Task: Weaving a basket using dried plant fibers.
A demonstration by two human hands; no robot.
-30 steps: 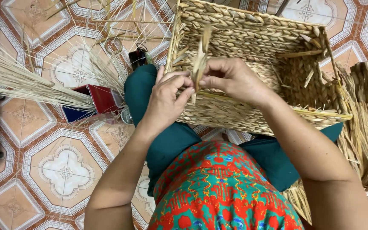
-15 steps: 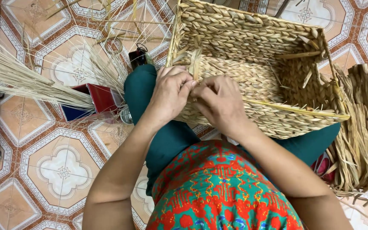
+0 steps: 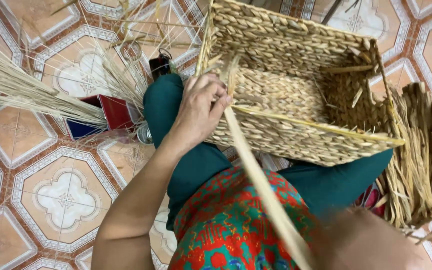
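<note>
Half a second ago both hands worked together at the basket's near rim; now the right arm has drawn back toward the camera, pulling a long strand [image 3: 261, 185] taut from the rim. Largest is the tiled floor [image 3: 51, 200], then the woven basket [image 3: 296, 85] resting on the person's knees. Beside it on the right lies a bundle of dried fibre [image 3: 421, 165]; a fan of thin straws [image 3: 21, 90] spreads at left. Left hand [image 3: 201, 110] pinches the strand against the rim. Right hand is blurred, grip unclear.
</note>
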